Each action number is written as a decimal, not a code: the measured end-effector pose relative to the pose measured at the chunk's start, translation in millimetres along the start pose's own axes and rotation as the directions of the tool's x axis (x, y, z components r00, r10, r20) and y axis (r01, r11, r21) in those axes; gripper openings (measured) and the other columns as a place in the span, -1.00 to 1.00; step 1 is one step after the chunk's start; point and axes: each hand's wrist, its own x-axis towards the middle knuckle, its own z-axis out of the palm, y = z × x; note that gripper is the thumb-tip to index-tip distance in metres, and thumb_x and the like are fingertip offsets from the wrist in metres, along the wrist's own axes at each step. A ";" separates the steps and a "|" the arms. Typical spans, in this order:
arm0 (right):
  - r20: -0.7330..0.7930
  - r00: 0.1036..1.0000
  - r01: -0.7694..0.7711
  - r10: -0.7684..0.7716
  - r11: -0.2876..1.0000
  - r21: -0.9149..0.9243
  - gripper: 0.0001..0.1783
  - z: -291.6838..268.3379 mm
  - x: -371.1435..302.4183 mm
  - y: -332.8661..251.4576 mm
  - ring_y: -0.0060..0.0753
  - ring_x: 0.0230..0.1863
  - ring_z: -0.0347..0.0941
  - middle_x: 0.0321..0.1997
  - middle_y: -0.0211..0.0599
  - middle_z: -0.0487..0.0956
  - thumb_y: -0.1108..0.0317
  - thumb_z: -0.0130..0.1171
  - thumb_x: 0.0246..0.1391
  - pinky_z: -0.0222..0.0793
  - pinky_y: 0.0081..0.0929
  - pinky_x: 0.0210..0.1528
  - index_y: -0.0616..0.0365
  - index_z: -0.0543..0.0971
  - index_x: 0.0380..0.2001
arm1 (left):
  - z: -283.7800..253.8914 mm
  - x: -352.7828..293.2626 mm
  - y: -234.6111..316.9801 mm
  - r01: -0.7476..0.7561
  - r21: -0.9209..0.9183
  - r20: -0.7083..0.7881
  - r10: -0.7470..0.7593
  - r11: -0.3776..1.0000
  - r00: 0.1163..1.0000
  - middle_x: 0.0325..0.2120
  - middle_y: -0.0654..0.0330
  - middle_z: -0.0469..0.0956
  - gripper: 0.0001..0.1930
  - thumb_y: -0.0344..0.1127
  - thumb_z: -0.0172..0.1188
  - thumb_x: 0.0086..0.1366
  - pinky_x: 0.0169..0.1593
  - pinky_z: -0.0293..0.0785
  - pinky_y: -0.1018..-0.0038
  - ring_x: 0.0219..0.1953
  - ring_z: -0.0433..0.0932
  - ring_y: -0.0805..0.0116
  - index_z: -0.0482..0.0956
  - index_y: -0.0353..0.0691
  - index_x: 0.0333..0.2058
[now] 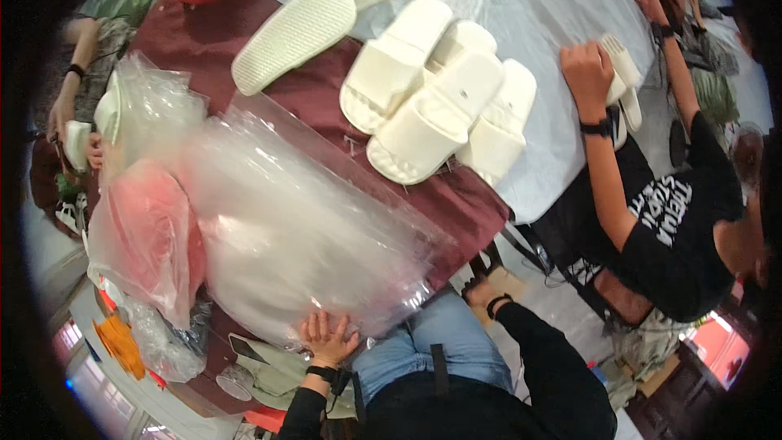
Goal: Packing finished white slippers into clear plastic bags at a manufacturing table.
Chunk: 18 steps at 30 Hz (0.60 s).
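Note:
My left hand (328,338) lies flat, fingers spread, on the near edge of a stack of clear plastic bags (285,236). My right hand (481,290) hangs low beside my right thigh, off the table, next to a dark chair part and a piece of brown cardboard (507,283). Its fingers are too small and partly hidden to make out. Beyond the bags sit several cream slippers (423,126), some piled over one another. Another slipper (295,39) lies sole up farther to the left.
A maroon cloth (326,126) and clear sheeting (546,8) cover the table. Left of the bags sits a plastic-wrapped red bundle (155,228). A co-worker's hand (586,73) is near slippers on the right; another person's hands hold a white item (77,145) at left.

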 end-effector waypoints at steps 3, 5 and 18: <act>0.088 0.996 0.016 -0.012 0.999 -0.040 -0.64 -13.3 19.6 -14.3 -0.11 -0.12 0.42 -0.28 -0.18 0.56 0.10 -0.11 -0.01 0.19 -0.04 0.03 0.08 0.55 -0.31 | 0.0 -12.1 -5.4 0.026 0.031 0.053 -0.028 0.999 0.998 0.19 0.07 0.10 -0.48 0.20 0.01 0.08 0.15 -0.01 0.00 0.22 0.04 0.02 0.41 0.21 0.01; 0.115 0.993 0.003 0.002 0.999 -0.044 -0.63 4.8 -5.7 -42.2 -0.11 -0.11 0.41 -0.26 -0.17 0.55 0.09 -0.11 0.00 0.19 -0.04 0.04 0.07 0.54 -0.29 | -2.9 -15.7 -6.5 -0.005 0.054 0.040 0.003 0.999 0.999 0.18 0.09 0.11 -0.49 0.20 0.01 0.07 0.15 -0.02 0.01 0.22 0.03 0.03 0.41 0.24 0.01; 0.090 0.981 -0.162 0.173 0.979 -0.123 -0.56 112.2 -79.5 -227.0 -0.07 0.00 0.35 -0.10 -0.12 0.49 0.03 -0.15 0.05 0.15 -0.02 0.09 0.05 0.50 -0.15 | -3.9 4.1 5.2 0.010 0.036 0.065 -0.012 0.999 0.998 0.21 0.10 0.06 -0.43 0.24 0.00 0.09 0.19 -0.07 0.03 0.22 0.02 0.02 0.34 0.26 0.08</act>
